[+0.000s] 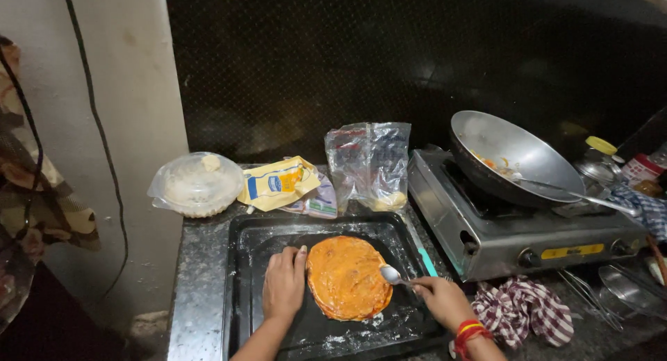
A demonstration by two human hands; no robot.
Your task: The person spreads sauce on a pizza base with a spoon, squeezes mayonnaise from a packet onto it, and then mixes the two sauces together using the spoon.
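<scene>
Flatbread point(347, 277) under spoon point(390, 275); right hand point(445, 302) hides handle.

Left hand point(283, 283) and forearm bare, unsleeved. Right hand point(445, 302), at 5 o'clock, wears red and yellow thread bands point(469, 330) around the wrist.
</scene>
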